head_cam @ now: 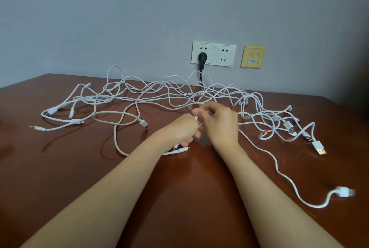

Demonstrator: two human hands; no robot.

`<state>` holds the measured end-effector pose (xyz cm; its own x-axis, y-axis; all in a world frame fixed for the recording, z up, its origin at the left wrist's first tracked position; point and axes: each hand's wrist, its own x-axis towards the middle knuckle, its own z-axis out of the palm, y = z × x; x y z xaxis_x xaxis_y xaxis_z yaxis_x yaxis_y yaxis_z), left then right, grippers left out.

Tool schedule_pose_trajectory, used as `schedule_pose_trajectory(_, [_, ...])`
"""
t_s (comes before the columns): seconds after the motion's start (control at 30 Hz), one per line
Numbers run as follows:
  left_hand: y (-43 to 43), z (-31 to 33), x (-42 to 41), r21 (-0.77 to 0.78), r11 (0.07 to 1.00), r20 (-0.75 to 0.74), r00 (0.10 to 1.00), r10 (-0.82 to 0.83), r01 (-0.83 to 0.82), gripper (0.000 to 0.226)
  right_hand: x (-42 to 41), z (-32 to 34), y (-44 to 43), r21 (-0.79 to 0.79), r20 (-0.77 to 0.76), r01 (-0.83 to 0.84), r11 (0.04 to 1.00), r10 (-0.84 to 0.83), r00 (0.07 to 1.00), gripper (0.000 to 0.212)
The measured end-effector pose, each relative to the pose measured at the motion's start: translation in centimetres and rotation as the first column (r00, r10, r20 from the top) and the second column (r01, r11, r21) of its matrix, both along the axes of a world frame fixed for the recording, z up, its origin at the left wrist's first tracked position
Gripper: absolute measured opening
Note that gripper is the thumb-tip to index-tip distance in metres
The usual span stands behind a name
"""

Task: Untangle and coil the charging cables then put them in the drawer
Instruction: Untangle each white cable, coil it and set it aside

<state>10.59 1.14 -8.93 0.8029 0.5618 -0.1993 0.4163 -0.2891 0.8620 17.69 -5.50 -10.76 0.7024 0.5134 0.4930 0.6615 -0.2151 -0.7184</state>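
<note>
head view: two hands, left hand [184, 128] and right hand [221, 123], meet at centre, both pinching one white strand [196, 118] at the near edge of the cable tangle [199, 96]. we place the tangle at 12 o'clock from the hands, its long axis running 9 to 3 o'clock across the table [60, 178]; neither hand is nearer. one usb plug [343, 192] trails to 4 o'clock. interlaced cables defy counting; over ten plug ends show. two wall sockets [213, 54], one black plug [202, 57]; no drawer visible.

Two bare forearms [111, 184], slim wrists [226, 145], bare left hand [184, 128], bare right hand [221, 122]
</note>
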Motion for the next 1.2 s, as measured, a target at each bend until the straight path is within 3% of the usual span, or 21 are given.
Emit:
schedule_pose_trajectory(0.07, [0.0, -0.1, 0.1, -0.016, 1.0, -0.019, 1.0, -0.006, 0.005, 0.029, 0.1, 0.1, -0.2, -0.021, -0.004, -0.003, 1.0, 0.003, 1.0, 0.011])
schedule_pose_trajectory(0.2, [0.5, -0.7, -0.9, 0.017, 0.993, 0.083, 0.99, -0.116, 0.115, 0.031, 0.1, 0.1, -0.4, -0.058, 0.022, -0.006, 0.998, 0.008, 1.0, 0.013])
schedule_pose_trajectory(0.33, [1.0, -1.0, -1.2, 0.038, 0.994, 0.14, 0.985, -0.103, 0.099, 0.031, 0.1, 0.1, -0.3, -0.011, -0.006, -0.034, 0.999, 0.034, 0.999, 0.019])
schedule_pose_trajectory(0.47, [1.3, -0.9, -0.9, -0.143, 0.987, 0.289, 0.951, 0.112, -0.073, 0.03, 0.0, -0.1, 0.0, -0.02, 0.031, -0.055, 0.998, 0.056, 0.998, 0.028])
schedule_pose_trajectory(0.57, [1.9, -0.6, -0.9, -0.261, 0.95, 0.387, 0.883, 0.266, -0.172, 0.032, 0.1, -0.3, 0.2, 0.015, -0.02, -0.07, 0.997, 0.07, 0.997, 0.021])
schedule_pose_trajectory(0.7, [1.9, -0.5, -1.0, -0.3, 0.922, 0.419, 0.834, 0.359, -0.246, 0.031, -0.1, -0.3, 0.2, 0.041, -0.005, -0.11, 0.993, 0.11, 0.994, 0.005])
schedule_pose_trajectory(0.93, [1.5, -1.0, -0.7, -0.009, 0.927, 0.454, 0.825, 0.337, -0.374, 0.033, -1.0, -0.3, 0.6, 0.038, 0.094, -0.1, 0.994, 0.096, 0.991, 0.006])
schedule_pose_trajectory(1.1, [0.9, -1.3, -0.6, 0.189, 0.893, 0.47, 0.836, 0.284, -0.41, 0.026, -0.7, -0.4, 0.8, 0.046, 0.048, -0.056, 0.997, 0.054, 0.997, 0.012])
schedule_pose_trajectory(1.2, [0.6, -1.5, -0.5, 0.219, 0.882, 0.473, 0.836, 0.278, -0.417, 0.028, -1.0, -0.3, 0.8, 0.074, -0.009, -0.042, 0.996, 0.043, 0.999, 0.015])
